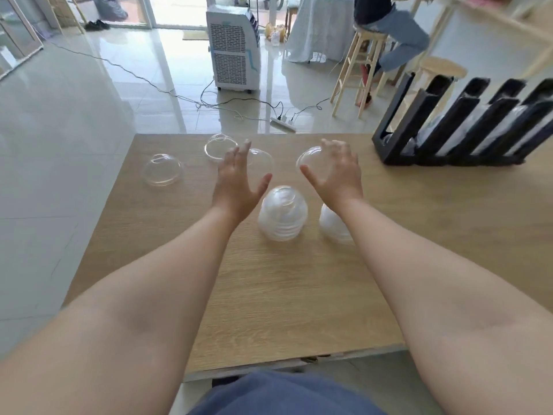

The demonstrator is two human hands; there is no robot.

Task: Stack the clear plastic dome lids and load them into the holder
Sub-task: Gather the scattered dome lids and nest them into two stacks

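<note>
Both hands, left and right, spread open and empty beyond a lid stack on the worktop, loose lids farther left.

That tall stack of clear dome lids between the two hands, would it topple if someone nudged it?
Probably yes. The stack of clear plastic dome lids stands taller than its base is wide on the smooth wooden table, so a push near the top would likely tip it. It looks thin and light, so a low push might just slide it.

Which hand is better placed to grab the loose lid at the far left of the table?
Left. The left hand is open and nearer the far-left lid; the right hand is over another lid on the opposite side.
</note>
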